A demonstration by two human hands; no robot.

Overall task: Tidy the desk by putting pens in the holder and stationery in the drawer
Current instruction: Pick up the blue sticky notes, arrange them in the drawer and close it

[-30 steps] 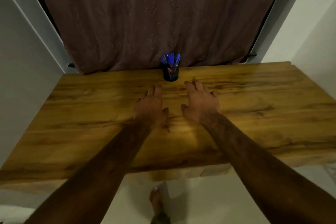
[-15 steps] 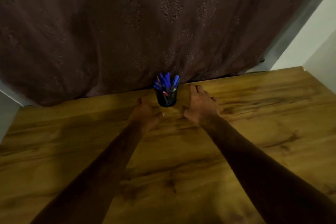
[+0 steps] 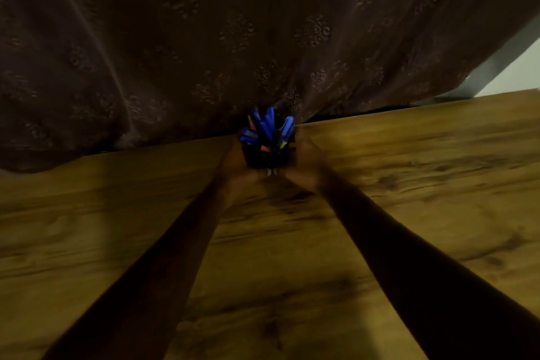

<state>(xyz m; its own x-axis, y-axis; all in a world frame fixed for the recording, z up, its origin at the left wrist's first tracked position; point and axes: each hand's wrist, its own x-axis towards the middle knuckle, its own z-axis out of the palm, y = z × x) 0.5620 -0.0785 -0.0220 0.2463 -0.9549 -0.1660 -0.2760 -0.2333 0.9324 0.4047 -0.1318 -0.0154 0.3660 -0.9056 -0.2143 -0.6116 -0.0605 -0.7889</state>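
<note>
Wood-grain brown bench point(image 3: 409, 184), dimly lit, backed along its far edge by a dark brown patterned curtain point(image 3: 175, 38); a strip of pale wall point(image 3: 526, 67) shows at the far right corner. Dark cylindrical pen holder point(image 3: 264, 159), filled with blue-capped pens point(image 3: 270, 127), stands upright at the bench's far edge, close before the curtain. Left hand point(image 3: 233, 164) and right hand point(image 3: 306, 161) clasp the holder's opposite sides, thumbs meeting in front; the view is blurred.
</note>
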